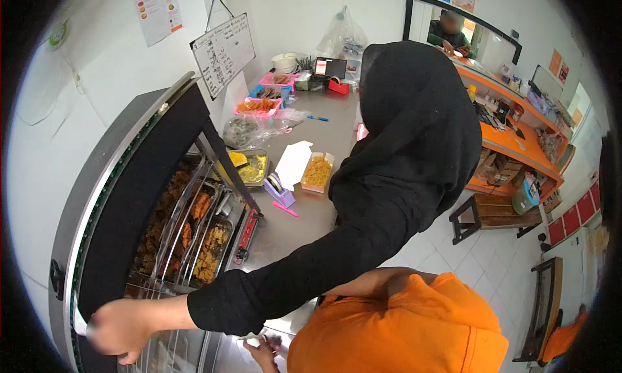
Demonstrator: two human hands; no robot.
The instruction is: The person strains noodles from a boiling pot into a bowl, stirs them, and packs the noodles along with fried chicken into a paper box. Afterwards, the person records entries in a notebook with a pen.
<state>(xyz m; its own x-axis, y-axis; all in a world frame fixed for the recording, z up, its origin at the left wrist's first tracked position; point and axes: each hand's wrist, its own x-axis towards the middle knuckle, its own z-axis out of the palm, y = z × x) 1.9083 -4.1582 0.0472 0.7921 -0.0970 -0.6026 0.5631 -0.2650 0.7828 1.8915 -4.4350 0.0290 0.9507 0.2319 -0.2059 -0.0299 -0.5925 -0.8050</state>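
Pale and too blurred to name, the small item [251,340] lies just right of the lower part of the warming cabinet [129,198]. The left hand [262,355], which I take for the wearer's own, has bent fingers beside it; whether they grip it I cannot tell. The right hand is out of sight: a bare forearm [382,281], leading from what seems to be the wearer's orange shirt [402,327], passes behind a co-worker's black sleeve [278,285] to the right of the cabinet. Handling that item low beside the cabinet looks like the step in hand, and the next move calls for a sure hold and care around the reaching arm. The co-worker's hand [122,329] is at the cabinet's near end, fingers curled, its exact hold blurred. Inside the cabinet, fried pieces [210,251] fill trays among wire racks. Right of the cabinet, the steel surface [275,236] carries a tray of yellow food [254,170], a purple tape dispenser [278,192], a pink tool [285,208] and an open food box [318,171]. Beyond the cabinet's far end stand colourful baskets [260,107], below a whiteboard [223,52]
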